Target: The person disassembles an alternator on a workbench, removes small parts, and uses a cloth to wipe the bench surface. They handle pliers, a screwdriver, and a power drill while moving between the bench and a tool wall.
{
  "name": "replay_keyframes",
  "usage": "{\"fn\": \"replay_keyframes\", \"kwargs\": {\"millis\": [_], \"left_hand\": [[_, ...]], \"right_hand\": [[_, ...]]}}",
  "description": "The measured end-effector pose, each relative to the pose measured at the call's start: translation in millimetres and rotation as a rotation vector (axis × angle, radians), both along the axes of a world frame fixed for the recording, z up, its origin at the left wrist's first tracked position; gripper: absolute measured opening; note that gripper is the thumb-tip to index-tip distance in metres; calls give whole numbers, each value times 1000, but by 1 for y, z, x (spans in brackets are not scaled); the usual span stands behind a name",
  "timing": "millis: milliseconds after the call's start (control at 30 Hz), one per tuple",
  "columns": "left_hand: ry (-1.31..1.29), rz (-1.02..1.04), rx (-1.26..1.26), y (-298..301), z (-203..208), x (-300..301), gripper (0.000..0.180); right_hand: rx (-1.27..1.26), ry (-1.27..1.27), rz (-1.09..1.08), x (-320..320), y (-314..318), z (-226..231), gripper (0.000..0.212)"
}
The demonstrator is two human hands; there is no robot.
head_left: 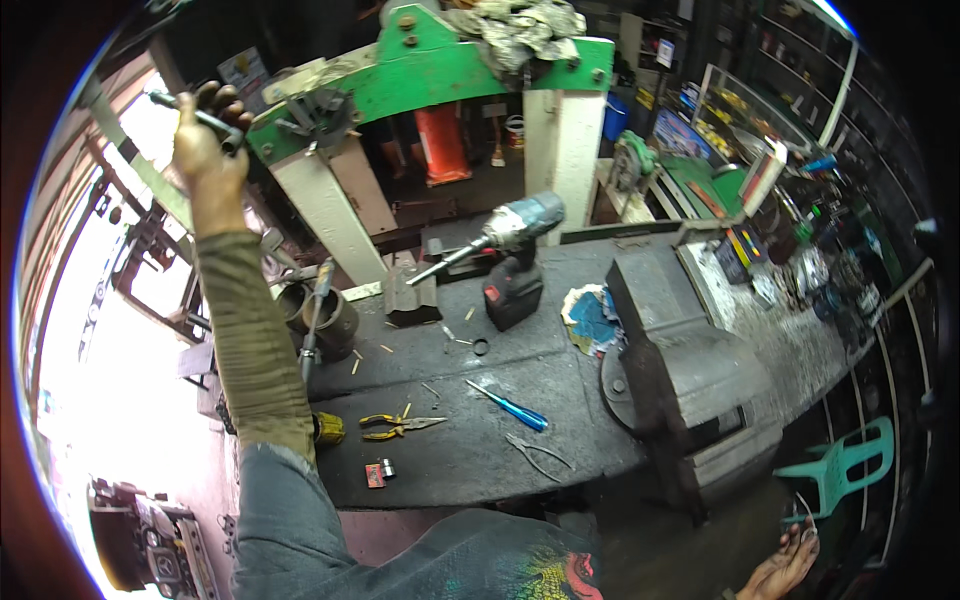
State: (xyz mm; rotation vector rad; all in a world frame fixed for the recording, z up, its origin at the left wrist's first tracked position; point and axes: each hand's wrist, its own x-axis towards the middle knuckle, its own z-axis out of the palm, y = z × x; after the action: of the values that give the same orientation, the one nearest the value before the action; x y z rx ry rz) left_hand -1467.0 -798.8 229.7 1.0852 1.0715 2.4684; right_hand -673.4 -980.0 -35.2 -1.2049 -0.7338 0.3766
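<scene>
My left hand (208, 160) is raised at the upper left, beside the green-and-white frame. Its fingers are closed around a short dark metal bar (205, 118) with a thicker round end. My right hand (782, 572) is low at the right edge, away from the bench, pinching a thin, pale, curved strip (808, 514) whose kind I cannot make out. On the dark bench lie yellow-handled pliers (400, 426), a blue screwdriver (510, 406) and small bare-metal pliers (538, 456). A cordless impact wrench (522, 225) stands on its battery with a long bar in its nose.
A heavy bench vise (690, 350) fills the bench's right side, next to a stained rag (590, 318). The green crossbeam (440, 75) stands behind. Dark tins (330, 322) hold tools at left. A red matchbox (375, 476) lies near the front edge. A turquoise plastic chair (850, 465) is at right.
</scene>
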Motion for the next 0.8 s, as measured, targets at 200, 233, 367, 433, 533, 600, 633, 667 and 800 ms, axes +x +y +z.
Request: {"fn": "replay_keyframes", "kwargs": {"millis": [200, 233, 367, 433, 533, 600, 633, 667, 800], "left_hand": [[462, -66, -106, -45, -59, 216, 52], [453, -5, -181, -44, -74, 256, 51], [569, -298, -515, -39, -105, 402, 46], [585, -427, -458, -24, -116, 476, 49], [427, -602, -447, -13, -120, 562, 46], [353, -643, -460, -13, -125, 607, 45], [332, -666, -466, -12, -128, 627, 44], [316, -683, -467, -11, -131, 645, 44], [289, -786, -603, -11, -151, 710, 39]], "right_hand": [[-119, -150, -156, 77, 9, -10, 18], [-128, -129, -113, 93, 10, -12, 17], [-68, -122, 21, 162, 17, -16, 17], [-76, 47, 13, 200, 20, -14, 24], [-47, 167, 130, 262, 27, -9, 40], [-136, 161, 154, 306, 45, -5, 36], [-101, 187, 181, 324, 57, -5, 28], [-70, 169, 199, 341, 73, -6, 27], [-1, 149, 288, 384, 160, -12, 22]]}}
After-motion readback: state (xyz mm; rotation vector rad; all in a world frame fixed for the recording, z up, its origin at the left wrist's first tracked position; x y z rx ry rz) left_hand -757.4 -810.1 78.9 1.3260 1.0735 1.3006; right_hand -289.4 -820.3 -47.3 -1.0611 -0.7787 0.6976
